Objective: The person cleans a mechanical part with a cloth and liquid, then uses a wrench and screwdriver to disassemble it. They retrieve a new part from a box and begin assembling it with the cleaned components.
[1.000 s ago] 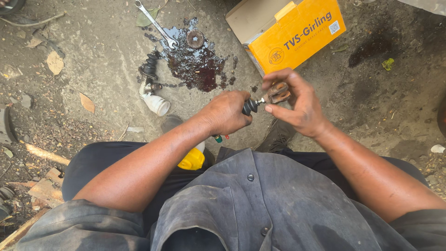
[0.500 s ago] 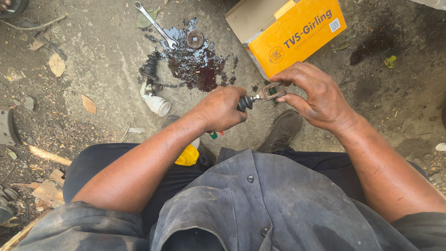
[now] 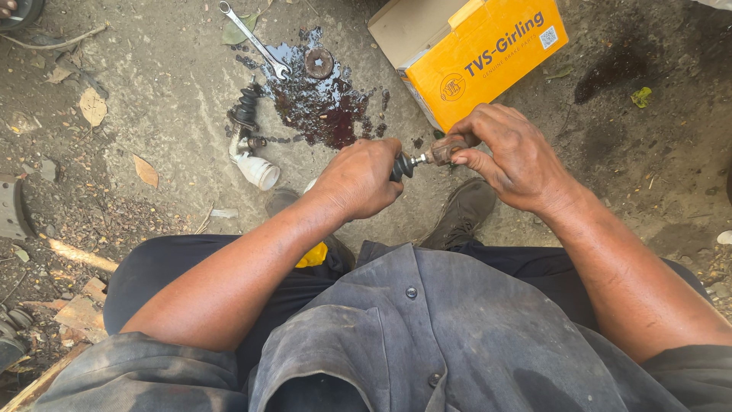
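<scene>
Left hand point(image 3: 358, 179) clenched round black rubber boot point(image 3: 401, 165) | right hand point(image 3: 512, 156) pinching brown piston end point(image 3: 444, 151) | yellow box point(image 3: 476, 55) just behind | spanner point(image 3: 255, 40) by oil puddle point(image 3: 320, 103)

Bare forearms, grimy grey work shirt point(image 3: 427, 343) with dark round buttons point(image 3: 411, 291), sleeves pushed above the elbows, black trousers point(image 3: 152, 267), scuffed dark shoe point(image 3: 461, 217), oil-smudged fingers point(image 3: 488, 164)

One package noted: rectangular cardboard box point(image 3: 465, 57), lying tilted on the dirt ground at upper centre-right. Yellow-orange printed face with dark lettering, round emblem and small white square code patch; plain brown side panel. No signs or screens.
</scene>
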Demonstrator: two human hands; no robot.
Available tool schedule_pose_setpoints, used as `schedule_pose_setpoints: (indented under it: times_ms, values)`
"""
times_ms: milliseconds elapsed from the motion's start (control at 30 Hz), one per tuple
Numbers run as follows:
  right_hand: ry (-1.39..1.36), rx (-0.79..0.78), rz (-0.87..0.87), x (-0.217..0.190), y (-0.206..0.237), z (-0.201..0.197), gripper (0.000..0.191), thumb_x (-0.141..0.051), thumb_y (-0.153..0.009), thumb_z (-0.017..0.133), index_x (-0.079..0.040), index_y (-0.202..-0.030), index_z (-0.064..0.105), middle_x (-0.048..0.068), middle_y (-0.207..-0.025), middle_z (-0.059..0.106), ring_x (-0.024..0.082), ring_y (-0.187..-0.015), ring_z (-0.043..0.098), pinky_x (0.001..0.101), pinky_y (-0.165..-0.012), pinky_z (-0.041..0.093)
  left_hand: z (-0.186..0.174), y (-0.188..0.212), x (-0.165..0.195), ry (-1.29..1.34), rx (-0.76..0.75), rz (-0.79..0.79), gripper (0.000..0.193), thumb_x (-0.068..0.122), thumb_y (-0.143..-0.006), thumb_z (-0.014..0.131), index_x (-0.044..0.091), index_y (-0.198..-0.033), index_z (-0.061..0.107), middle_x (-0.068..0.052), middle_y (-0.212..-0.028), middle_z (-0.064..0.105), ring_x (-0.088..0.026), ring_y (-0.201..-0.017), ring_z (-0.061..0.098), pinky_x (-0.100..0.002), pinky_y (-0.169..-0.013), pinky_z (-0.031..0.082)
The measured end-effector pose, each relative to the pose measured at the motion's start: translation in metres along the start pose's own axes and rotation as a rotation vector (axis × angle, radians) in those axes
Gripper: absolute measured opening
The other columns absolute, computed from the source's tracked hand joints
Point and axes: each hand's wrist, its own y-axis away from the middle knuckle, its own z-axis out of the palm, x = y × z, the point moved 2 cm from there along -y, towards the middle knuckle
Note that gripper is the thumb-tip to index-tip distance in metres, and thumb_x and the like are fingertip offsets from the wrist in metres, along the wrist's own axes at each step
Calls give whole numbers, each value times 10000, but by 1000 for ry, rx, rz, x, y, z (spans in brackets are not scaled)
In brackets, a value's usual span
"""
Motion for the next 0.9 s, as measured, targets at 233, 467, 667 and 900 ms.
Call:
schedule_pose_setpoints:
  times_ms: [233,467,667,900]
  values:
    - [27,4,76,6,2,9,482,-446,-1062,513,-32,-840,622,121,-797,550,338,-828,589,455,-779,461,4,1,3,-19,32,57,275,142,-783,762,5,-987,638,-211,-889,734,-382,-975,712,-489,-886,540]
    - [-45,25,59,3,0,7,435,-369,-1079,517,-56,-829,684,118,-777,582,350,-813,601,460,-730,459,7,0,2,-6,20,55,278,155,-784,766,14,-988,640,-208,-880,731,-384,-963,712,-492,-867,541]
    - [-83,29,91,2,-3,7,394,-299,-1097,523,-13,-875,679,138,-772,581,363,-759,606,454,-667,456,6,0,3,9,12,42,256,147,-793,753,20,-985,640,-197,-875,734,-373,-954,719,-487,-862,547]
    - [-212,10,207,19,4,18,415,-382,-1085,544,-16,-959,695,116,-840,626,270,-804,659,400,-720,508,7,-2,2,9,7,28,261,148,-792,752,25,-993,640,-195,-885,732,-370,-960,716,-487,-866,545]
